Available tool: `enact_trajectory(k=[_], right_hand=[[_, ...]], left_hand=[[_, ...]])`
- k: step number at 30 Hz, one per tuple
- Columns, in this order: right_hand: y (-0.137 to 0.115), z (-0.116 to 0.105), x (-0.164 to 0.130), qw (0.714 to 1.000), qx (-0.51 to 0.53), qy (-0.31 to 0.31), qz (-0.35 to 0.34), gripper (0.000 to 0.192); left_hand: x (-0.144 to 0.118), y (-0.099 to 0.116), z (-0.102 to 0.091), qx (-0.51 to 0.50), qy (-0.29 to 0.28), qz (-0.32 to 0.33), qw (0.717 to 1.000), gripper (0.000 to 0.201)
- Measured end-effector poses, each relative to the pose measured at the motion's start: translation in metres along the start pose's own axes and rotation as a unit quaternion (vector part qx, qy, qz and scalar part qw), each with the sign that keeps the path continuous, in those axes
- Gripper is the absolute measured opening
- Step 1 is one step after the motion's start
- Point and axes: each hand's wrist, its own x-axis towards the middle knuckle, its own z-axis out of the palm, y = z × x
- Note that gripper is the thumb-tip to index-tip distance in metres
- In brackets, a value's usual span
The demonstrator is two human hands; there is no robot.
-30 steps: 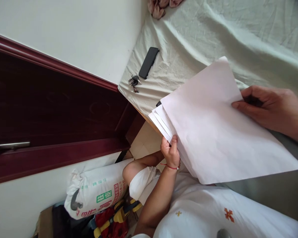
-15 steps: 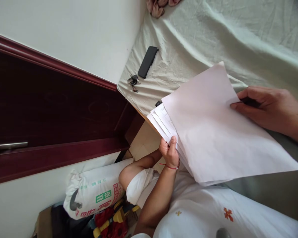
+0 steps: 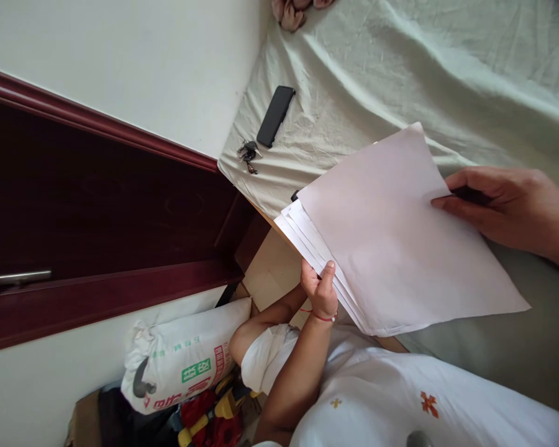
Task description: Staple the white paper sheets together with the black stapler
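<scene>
Left hand [image 3: 322, 292] grips the stack of papers [image 3: 307, 236] at its lower left edge, thumb on top, fingers under; likely clamped there so the staggered sheets do not slide. Right hand [image 3: 507, 205] pinches the top sheet [image 3: 410, 248] at its right edge, thumb over, fingers behind; this presumably supports the broad, limp side. Papers lie tilted across the near edge of the bed [image 3: 377, 68], partly above the lap. Phone [image 3: 276, 116] and keys [image 3: 248, 152] sit together by the bed's corner at the wall, apparently set aside from the papers.
</scene>
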Motion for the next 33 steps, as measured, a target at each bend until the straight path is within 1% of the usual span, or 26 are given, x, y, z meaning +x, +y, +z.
enact_trajectory(k=[2, 6, 10, 16, 22, 25, 30, 33], right_hand=[[-0.0007, -0.0004, -0.0004, 1.000, 0.006, -0.005, 0.002, 0.029], [-0.0029, -0.0003, -0.0009, 1.000, 0.007, 0.005, 0.005, 0.030], [-0.0039, 0.0006, -0.0013, 1.000, 0.002, 0.006, 0.014, 0.032], [-0.0015, 0.0017, -0.0009, 1.000, -0.013, 0.001, 0.000, 0.035], [0.0006, 0.0011, -0.0003, 1.000, -0.022, -0.004, -0.020, 0.033], [0.0000, 0.0009, -0.0005, 0.999, -0.029, -0.007, -0.032, 0.032], [-0.0021, 0.0011, -0.0007, 0.999, -0.025, -0.009, -0.032, 0.032], [-0.0025, 0.0010, -0.0004, 0.999, -0.023, -0.010, -0.036, 0.031]], left_hand=[[-0.0004, 0.0002, 0.0006, -0.005, 0.003, 0.002, 1.000, 0.045], [-0.0007, 0.0004, 0.0006, -0.002, 0.003, -0.001, 1.000, 0.041], [-0.0002, 0.0001, 0.0001, 0.008, 0.006, 0.000, 1.000, 0.040], [-0.0005, -0.0018, -0.0010, 0.028, 0.003, 0.008, 1.000, 0.036], [-0.0002, -0.0018, -0.0012, 0.027, -0.001, 0.015, 1.000, 0.034], [0.0000, -0.0021, -0.0007, 0.027, -0.002, 0.014, 1.000, 0.036], [0.0006, -0.0051, 0.0000, 0.016, 0.012, 0.013, 1.000, 0.044], [0.0006, -0.0064, 0.0004, 0.010, 0.009, 0.016, 1.000, 0.047]])
